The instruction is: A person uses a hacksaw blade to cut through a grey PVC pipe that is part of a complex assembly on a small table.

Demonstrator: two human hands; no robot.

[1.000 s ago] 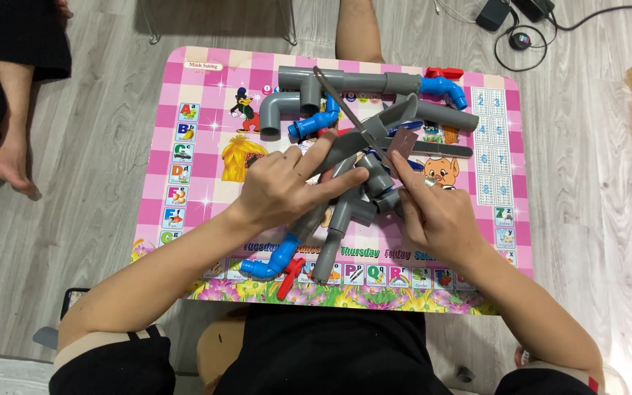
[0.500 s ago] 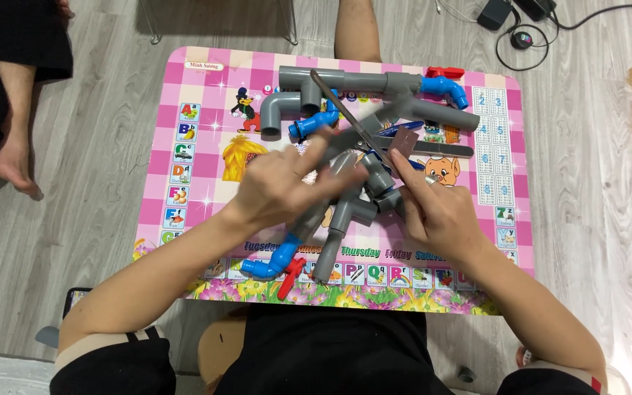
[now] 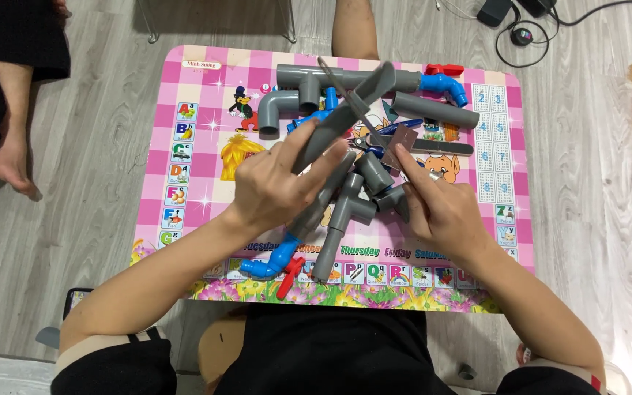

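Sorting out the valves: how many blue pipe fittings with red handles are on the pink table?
2: one blue valve at the far right end of the long grey pipe, another at the near edge below the left hand. Hands may hide more.

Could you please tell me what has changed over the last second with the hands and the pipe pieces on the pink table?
The left hand has lifted a short grey pipe off the pile and tilted it up and away from the person. The right hand has shifted slightly and now pinches a small grey sheet near the pipe's end. The joined pipes, the blue valve and the pink table stayed put.
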